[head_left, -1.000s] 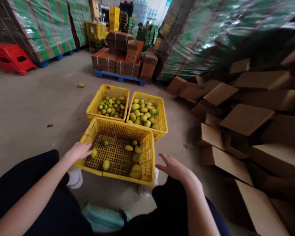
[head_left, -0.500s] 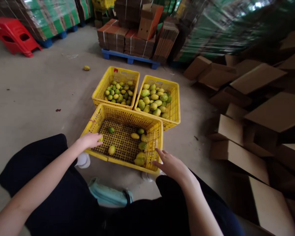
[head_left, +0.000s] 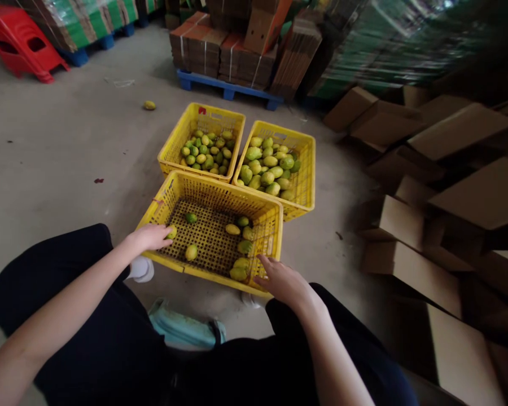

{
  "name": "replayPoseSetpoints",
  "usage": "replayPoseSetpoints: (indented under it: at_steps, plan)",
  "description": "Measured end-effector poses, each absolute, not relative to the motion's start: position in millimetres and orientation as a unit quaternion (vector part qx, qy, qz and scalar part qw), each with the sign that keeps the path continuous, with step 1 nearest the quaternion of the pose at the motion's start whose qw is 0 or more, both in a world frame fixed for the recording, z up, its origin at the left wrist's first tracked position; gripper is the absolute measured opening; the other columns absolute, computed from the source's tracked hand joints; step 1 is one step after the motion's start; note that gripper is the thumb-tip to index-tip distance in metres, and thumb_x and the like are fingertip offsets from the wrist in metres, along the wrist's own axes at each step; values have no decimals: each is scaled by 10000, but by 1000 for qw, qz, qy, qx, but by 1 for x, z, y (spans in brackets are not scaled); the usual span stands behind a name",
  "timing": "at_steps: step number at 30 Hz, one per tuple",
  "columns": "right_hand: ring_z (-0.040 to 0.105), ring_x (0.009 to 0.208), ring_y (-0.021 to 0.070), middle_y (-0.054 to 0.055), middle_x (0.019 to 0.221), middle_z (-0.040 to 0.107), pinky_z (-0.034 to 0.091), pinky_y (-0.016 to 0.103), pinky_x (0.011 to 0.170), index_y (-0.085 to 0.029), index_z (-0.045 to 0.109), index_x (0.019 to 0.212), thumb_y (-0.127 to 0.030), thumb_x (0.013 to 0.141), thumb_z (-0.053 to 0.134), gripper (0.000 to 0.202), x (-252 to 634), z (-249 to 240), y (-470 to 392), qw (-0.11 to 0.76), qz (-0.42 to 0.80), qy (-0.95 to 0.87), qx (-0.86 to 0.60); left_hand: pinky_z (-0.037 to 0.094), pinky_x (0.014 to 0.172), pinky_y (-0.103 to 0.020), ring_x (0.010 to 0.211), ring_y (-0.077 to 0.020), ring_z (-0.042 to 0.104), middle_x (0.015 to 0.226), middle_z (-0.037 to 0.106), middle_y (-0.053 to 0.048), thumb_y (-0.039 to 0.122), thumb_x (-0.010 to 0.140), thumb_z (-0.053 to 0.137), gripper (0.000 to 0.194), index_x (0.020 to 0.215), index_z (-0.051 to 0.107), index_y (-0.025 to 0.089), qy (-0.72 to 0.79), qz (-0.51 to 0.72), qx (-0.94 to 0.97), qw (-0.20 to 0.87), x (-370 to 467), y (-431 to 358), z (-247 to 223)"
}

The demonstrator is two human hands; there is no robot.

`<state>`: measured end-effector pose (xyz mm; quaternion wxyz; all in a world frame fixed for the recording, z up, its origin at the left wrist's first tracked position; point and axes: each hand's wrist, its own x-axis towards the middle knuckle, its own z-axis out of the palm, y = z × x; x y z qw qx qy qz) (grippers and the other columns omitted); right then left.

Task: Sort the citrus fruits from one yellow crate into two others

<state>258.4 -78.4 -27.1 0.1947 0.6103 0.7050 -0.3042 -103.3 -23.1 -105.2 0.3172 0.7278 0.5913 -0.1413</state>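
Observation:
A yellow plastic crate (head_left: 214,276) stands on the floor before me, with several loose yellow-green fruits that look like lemons in it. At its left side, my left hand (head_left: 149,237) has its fingers closed against a yellow-green fruit (head_left: 171,231), partly hidden by the fingertips. Over the near right corner my right hand (head_left: 285,282) is open, thumb and fingers apart, holding nothing. Close to it lie light green fruits (head_left: 239,269) along the crate's right wall. Nearer the middle are a yellow fruit (head_left: 191,252) and a green one (head_left: 191,217).
Two more yellow crates, left (head_left: 165,160) and right (head_left: 308,169), hold piled fruit behind the first. One fruit (head_left: 149,105) lies on the floor. Cardboard boxes (head_left: 427,276) crowd the right. Flattened cartons sit on a blue pallet (head_left: 228,90); a red stool (head_left: 23,42) is far left.
The view has tilted and shifted slightly. My right hand has moved a little left, further over the crate. More of the fruit at my left fingertips shows; the other fruits lie as before.

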Motion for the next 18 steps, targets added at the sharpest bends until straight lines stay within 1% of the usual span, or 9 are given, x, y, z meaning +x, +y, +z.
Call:
replayPoseSetpoints:
  at_steps: [3,6,8,12,16,18]
  plan:
    - [641,1162,373,228,1251,655,466,465,947,-132,544,1350,-283,887,571,488,257,-21,-76,197,-285,711,612,437,976,-376,1178,-320,618,1287,662,-162,461,903,506,467,1263,620,185,573,-229,736,279,-105,-22,-106]
    - [639,1171,366,237,1278,636,470,446,945,-103,495,1395,-273,892,565,536,258,-15,-75,195,-264,716,616,444,977,-377,1191,-309,614,1319,643,-162,457,924,462,498,1321,583,182,556,-265,746,255,-102,-21,-104]
    - [649,1153,356,231,1268,642,476,431,931,-102,493,1393,-272,891,568,535,259,-14,-75,198,-261,718,614,450,971,-380,1177,-303,623,1304,654,-151,448,928,456,490,1332,576,197,550,-270,751,247,-98,-22,-101]
    - [676,1091,329,195,1204,678,483,424,904,-158,549,1323,-292,885,581,460,262,-23,-74,198,-267,721,608,452,963,-390,1156,-311,635,1282,664,-157,424,943,452,472,1334,579,192,545,-265,761,230,-87,-24,-88]
    - [658,1140,306,173,1216,685,503,388,903,-184,577,1299,-318,889,610,433,248,-46,-65,210,-305,717,591,444,975,-400,1174,-317,626,1335,628,-174,408,981,395,504,1402,522,162,512,-244,792,224,-73,-29,-67]
    - [662,1132,302,160,1212,690,521,365,879,-191,604,1274,-348,867,656,439,233,-64,-55,237,-332,711,573,451,969,-418,1159,-329,633,1338,622,-187,398,993,372,526,1430,492,132,493,-244,804,227,-66,-30,-58]
